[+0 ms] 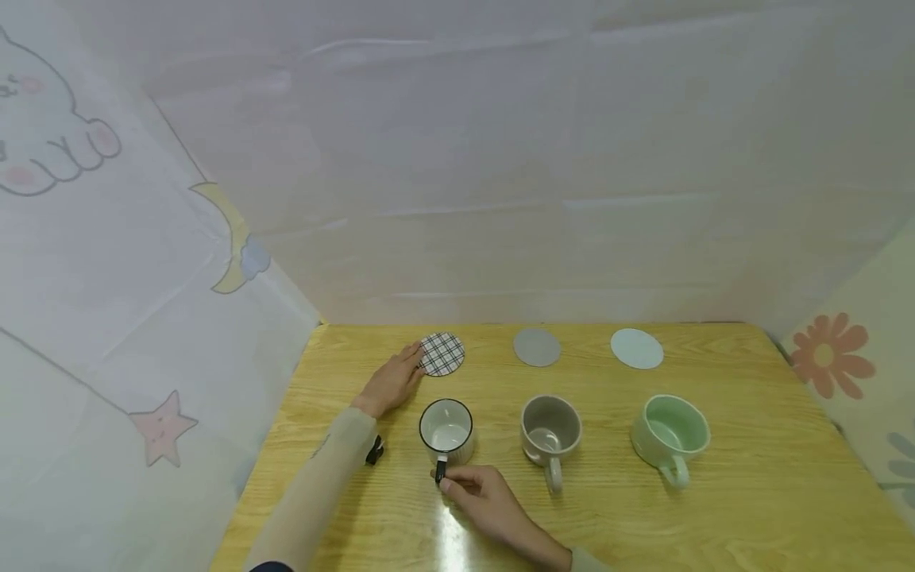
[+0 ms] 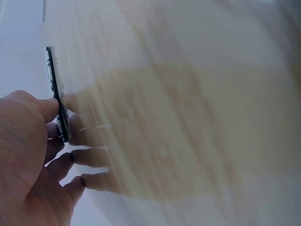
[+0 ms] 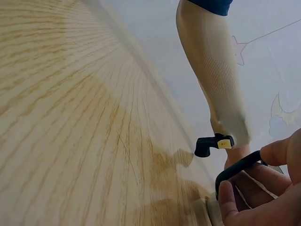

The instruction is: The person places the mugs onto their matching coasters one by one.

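Observation:
A round plaid coaster (image 1: 443,354) lies flat at the table's back left, seen edge-on in the left wrist view (image 2: 57,94). My left hand (image 1: 393,381) lies palm down beside it, fingertips touching its left edge; the left wrist view shows the hand (image 2: 33,150) with fingers spread on the table and the thumb against the coaster. Nearer me stands a white mug with a black rim (image 1: 457,454). My right hand (image 1: 493,504) pinches its black handle (image 1: 440,470) between thumb and fingers. In the right wrist view the hand (image 3: 268,188) holds that handle (image 3: 240,168).
A grey mug (image 1: 550,429) and a green mug (image 1: 670,433) stand right of the white one, handles toward me. Behind them lie a grey coaster (image 1: 537,347) and a pale blue coaster (image 1: 637,349). A black device is at the left wrist (image 1: 375,451). Fabric walls enclose the wooden table (image 1: 615,524).

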### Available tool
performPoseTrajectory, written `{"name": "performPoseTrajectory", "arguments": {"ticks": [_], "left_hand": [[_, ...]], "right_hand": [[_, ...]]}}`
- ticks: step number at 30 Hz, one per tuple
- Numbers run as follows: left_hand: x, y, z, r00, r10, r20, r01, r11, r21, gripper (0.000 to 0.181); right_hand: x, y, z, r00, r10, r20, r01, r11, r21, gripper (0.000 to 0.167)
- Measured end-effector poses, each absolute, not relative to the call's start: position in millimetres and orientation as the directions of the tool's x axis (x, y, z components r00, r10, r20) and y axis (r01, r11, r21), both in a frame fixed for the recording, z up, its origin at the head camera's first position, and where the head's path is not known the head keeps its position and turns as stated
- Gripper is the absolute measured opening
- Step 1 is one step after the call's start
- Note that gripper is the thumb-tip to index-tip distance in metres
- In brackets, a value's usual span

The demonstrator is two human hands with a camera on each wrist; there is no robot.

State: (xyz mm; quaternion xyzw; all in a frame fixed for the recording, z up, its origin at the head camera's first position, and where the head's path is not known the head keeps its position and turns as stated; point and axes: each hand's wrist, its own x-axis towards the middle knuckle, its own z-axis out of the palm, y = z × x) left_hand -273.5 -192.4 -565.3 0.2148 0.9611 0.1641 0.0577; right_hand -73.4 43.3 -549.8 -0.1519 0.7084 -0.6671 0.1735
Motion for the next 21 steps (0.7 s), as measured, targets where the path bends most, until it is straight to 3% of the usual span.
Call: {"name": "performPoseTrajectory", "arguments": {"ticks": [6, 13, 21], "left_hand": [[-272.3, -191.9, -563.6, -0.901, 0.430, -0.058, 0.390, 0.862, 0.323, 0.056], [-272.9, -191.2, -565.7, -0.904, 0.420, -0.075, 0.381, 0.874, 0.303, 0.056], [-271.7, -191.1, -562.9, -0.905, 0.420, -0.070, 0.380, 0.871, 0.310, 0.056]], "right_hand": [[-73.6, 37.3, -552.5, -0.880, -0.471, -0.066, 0.072, 0.006, -0.997, 0.029], [-71.2, 32.6, -556.8, -0.884, -0.466, -0.025, 0.052, -0.046, -0.998, 0.028], [-63.6, 30.5, -560.1, -0.926, -0.378, -0.018, 0.048, -0.070, -0.996, 0.025]]}}
